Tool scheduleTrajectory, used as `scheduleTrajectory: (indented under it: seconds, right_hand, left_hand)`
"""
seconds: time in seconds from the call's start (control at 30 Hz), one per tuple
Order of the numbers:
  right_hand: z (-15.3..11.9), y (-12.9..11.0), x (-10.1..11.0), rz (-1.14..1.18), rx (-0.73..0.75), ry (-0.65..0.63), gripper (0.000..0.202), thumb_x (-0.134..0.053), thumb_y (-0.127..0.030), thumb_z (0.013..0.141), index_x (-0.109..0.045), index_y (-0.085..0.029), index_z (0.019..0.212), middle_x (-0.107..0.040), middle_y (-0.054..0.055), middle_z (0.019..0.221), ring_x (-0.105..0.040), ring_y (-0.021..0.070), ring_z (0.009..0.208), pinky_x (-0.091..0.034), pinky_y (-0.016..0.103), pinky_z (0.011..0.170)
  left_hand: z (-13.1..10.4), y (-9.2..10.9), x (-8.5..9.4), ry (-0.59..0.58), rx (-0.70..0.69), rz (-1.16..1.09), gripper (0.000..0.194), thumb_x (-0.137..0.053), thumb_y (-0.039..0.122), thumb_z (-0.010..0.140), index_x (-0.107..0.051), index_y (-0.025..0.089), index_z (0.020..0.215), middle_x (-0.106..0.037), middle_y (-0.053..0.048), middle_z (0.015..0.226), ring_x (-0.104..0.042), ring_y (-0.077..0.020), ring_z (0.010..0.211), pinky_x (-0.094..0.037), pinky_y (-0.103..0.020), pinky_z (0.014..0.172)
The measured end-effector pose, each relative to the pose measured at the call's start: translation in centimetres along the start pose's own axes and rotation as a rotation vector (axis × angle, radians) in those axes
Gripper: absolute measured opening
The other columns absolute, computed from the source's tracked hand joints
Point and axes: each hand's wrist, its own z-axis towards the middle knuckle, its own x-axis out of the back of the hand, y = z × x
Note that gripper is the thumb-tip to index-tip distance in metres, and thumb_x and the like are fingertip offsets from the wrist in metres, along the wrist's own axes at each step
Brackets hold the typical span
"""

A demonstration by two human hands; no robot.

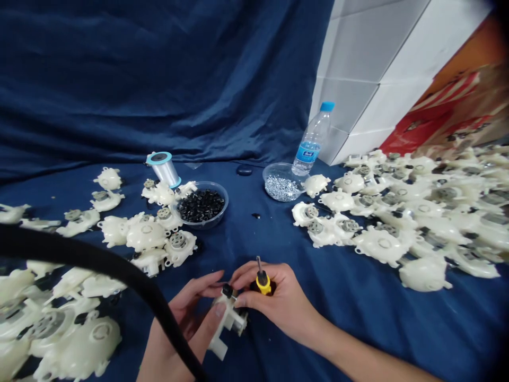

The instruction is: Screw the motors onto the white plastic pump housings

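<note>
Near the front edge of the blue cloth (246,239), the left hand (183,323) grips a white plastic housing (228,321), while the right hand (278,300) pinches a small black piece (227,290) at its top and keeps a yellow-handled screwdriver (262,280) tucked in its fingers. Farther off stand a bowl of black pieces (201,206) and a bowl of screws (282,183). More white housings are heaped to the left (147,233) and right (397,212).

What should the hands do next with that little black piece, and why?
Probably press the black piece down into the white plastic part. The left hand steadies that part, and the right hand, with the screwdriver tucked in it, pinches the piece on top.
</note>
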Motion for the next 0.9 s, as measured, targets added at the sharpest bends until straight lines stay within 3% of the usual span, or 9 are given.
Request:
scheduleTrajectory:
  seconds: [0.1,0.3,0.43,0.53,0.67,0.77,0.83,0.9]
  right_hand:
    - [0.1,0.1,0.1,0.065,-0.050,0.007,0.013,-0.089,-0.022,0.066,-0.079,-0.025,0.075,-0.073,0.000,0.083,-0.067,0.0143,0.076,-0.054,0.025,0.071]
    - [0.7,0.1,0.2,0.147,-0.134,-0.029,0.016,-0.092,-0.022,0.059,-0.078,-0.022,0.066,-0.070,-0.001,0.078,-0.063,0.0107,0.068,-0.052,0.021,0.065]
    - [0.8,0.1,0.1,0.190,-0.154,-0.049,0.021,-0.095,-0.022,0.053,-0.077,-0.020,0.064,-0.069,-0.001,0.078,-0.063,0.0112,0.068,-0.053,0.023,0.066]
    - [0.6,0.4,0.1,0.208,-0.171,-0.066,0.025,-0.096,-0.020,0.050,-0.077,-0.018,0.064,-0.067,-0.001,0.075,-0.061,0.0098,0.064,-0.050,0.021,0.061]
    - [0.5,0.9,0.0,0.198,-0.196,-0.070,0.025,-0.095,-0.019,0.053,-0.074,-0.016,0.066,-0.065,-0.003,0.069,-0.056,0.0085,0.060,-0.046,0.021,0.058]
    - [0.5,0.5,0.0,0.182,-0.219,-0.079,0.026,-0.094,-0.018,0.055,-0.071,-0.015,0.067,-0.061,-0.005,0.067,-0.051,0.0068,0.057,-0.043,0.020,0.056]
    - [0.2,-0.5,0.3,0.105,-0.221,-0.099,0.025,-0.090,-0.016,0.061,-0.072,-0.017,0.078,-0.056,-0.006,0.068,-0.047,0.0059,0.058,-0.040,0.017,0.053]
    - [-0.5,-2.0,1.1,-0.133,-0.145,-0.129,0.034,-0.081,-0.015,0.074,-0.069,-0.022,0.105,-0.057,-0.004,0.084,-0.053,0.0077,0.070,-0.046,0.017,0.062]
  left_hand:
    - [1.0,0.8,0.6,-0.143,-0.071,0.147,0.021,-0.080,0.040,0.076,-0.080,0.029,0.093,-0.069,-0.002,0.090,-0.069,-0.0175,0.083,-0.057,-0.018,0.069]
    - [2.7,-0.1,1.6,-0.466,-0.257,0.326,0.009,-0.059,0.032,0.094,-0.066,0.028,0.092,-0.057,-0.003,0.096,-0.058,-0.0194,0.091,-0.048,-0.026,0.083]
    - [2.4,-1.5,1.2,-0.510,-0.395,0.356,0.012,-0.041,0.024,0.099,-0.051,0.026,0.094,-0.042,-0.003,0.096,-0.044,-0.0218,0.088,-0.041,-0.030,0.078]
    - [2.2,-2.0,1.4,-0.586,-0.443,0.401,0.009,-0.039,0.020,0.099,-0.045,0.026,0.097,-0.038,-0.005,0.103,-0.043,-0.0229,0.091,-0.041,-0.031,0.075]
    - [2.1,-1.9,2.1,-0.729,-0.339,0.411,0.012,-0.032,0.019,0.103,-0.039,0.028,0.106,-0.040,-0.006,0.110,-0.047,-0.0220,0.095,-0.043,-0.033,0.080]
    - [1.9,-1.8,2.3,-0.748,-0.279,0.374,0.012,-0.029,0.024,0.105,-0.038,0.028,0.111,-0.043,-0.007,0.110,-0.049,-0.0227,0.100,-0.045,-0.035,0.085]
    - [1.7,-2.2,2.4,-0.721,-0.287,0.339,0.010,-0.032,0.027,0.104,-0.037,0.027,0.113,-0.044,-0.009,0.111,-0.050,-0.0247,0.104,-0.046,-0.037,0.087]
    - [1.6,-2.9,2.4,-0.655,-0.327,0.297,0.008,-0.037,0.029,0.103,-0.039,0.026,0.110,-0.046,-0.009,0.110,-0.051,-0.0257,0.103,-0.047,-0.038,0.086]
